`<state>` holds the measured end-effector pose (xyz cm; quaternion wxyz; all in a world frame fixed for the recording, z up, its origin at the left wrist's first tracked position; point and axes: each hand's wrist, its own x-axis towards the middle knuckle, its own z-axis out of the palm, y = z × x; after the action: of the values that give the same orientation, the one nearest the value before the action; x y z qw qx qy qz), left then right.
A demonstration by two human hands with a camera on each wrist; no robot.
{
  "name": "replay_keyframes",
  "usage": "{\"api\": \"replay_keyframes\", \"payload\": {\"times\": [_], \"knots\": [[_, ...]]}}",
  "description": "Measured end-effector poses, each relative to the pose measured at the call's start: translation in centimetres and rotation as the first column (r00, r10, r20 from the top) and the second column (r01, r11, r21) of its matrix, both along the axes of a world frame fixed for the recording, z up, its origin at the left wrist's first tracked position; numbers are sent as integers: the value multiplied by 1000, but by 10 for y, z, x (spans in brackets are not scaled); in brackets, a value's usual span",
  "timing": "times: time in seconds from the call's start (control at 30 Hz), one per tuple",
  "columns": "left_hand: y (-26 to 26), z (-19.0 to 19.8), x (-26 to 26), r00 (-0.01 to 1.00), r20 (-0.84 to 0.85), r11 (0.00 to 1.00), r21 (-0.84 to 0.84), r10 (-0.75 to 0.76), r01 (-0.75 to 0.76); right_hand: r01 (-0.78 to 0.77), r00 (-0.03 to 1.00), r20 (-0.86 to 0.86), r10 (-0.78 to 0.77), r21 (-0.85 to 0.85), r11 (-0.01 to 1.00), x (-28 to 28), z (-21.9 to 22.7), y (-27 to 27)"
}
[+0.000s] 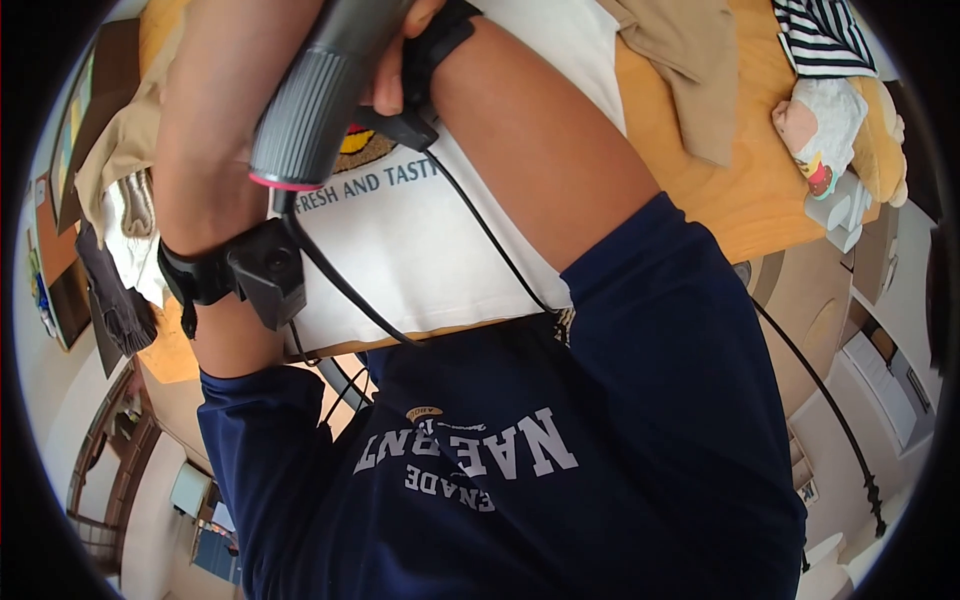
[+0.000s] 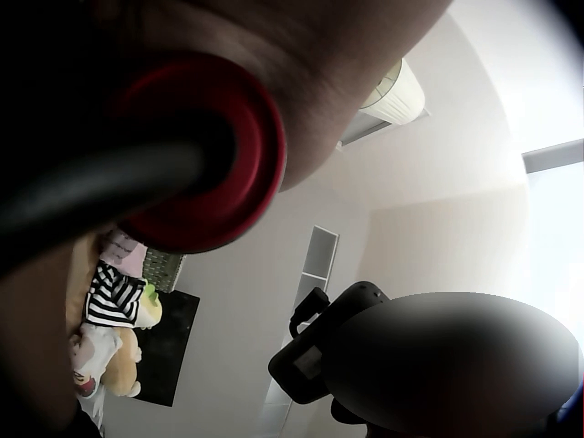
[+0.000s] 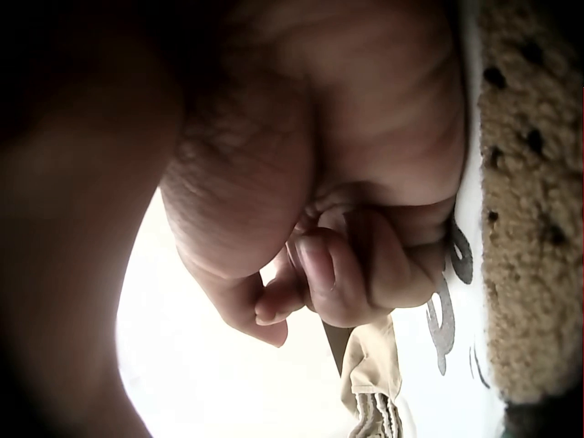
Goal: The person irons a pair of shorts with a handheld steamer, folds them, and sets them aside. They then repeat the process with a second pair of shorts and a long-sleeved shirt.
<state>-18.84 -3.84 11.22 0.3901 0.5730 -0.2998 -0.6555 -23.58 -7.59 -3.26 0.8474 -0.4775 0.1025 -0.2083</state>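
A white shirt [image 1: 380, 280] with "FRESH AND TASTY" lettering and a fuzzy brown patch [image 3: 534, 210] is spread on the wooden table. My raised left hand [image 2: 351, 78] holds a corded appliance with a grey ribbed handle [image 1: 315, 120]. Most of that hand is beyond the head view's top edge. In the left wrist view, a red ring [image 2: 265, 164] circles the handle's end where the black cord leaves it. My right hand [image 3: 319, 173] rests on the shirt beside the patch, fingers curled, with nothing visible in them. In the head view the appliance partly covers it.
Beige cloth [image 1: 690, 70] lies at the table's upper right, with a striped garment [image 1: 825, 38] and a plush toy [image 1: 880, 140] beyond. Folded clothes [image 1: 125, 230] are piled at the left edge. A thin black cable [image 1: 490, 230] crosses the shirt.
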Motion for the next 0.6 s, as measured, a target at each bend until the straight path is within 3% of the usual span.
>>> {"api": "replay_keyframes", "payload": {"times": [0.1,0.13,0.23,0.6], "knots": [[1,-2,8,990,-38,979,-159,-138,131,7,1000,-17,-7,-13,1000,-2,1,1],[-1,-2,8,995,-20,994,-64,-93,92,8,1000,-20,-9,-16,1000,-3,2,1],[-1,-2,12,996,47,996,-35,-80,81,11,999,-39,-12,-27,1000,-3,4,3],[-2,0,12,999,22,999,3,-33,33,32,997,-71,-35,-47,998,-5,2,1]]}}
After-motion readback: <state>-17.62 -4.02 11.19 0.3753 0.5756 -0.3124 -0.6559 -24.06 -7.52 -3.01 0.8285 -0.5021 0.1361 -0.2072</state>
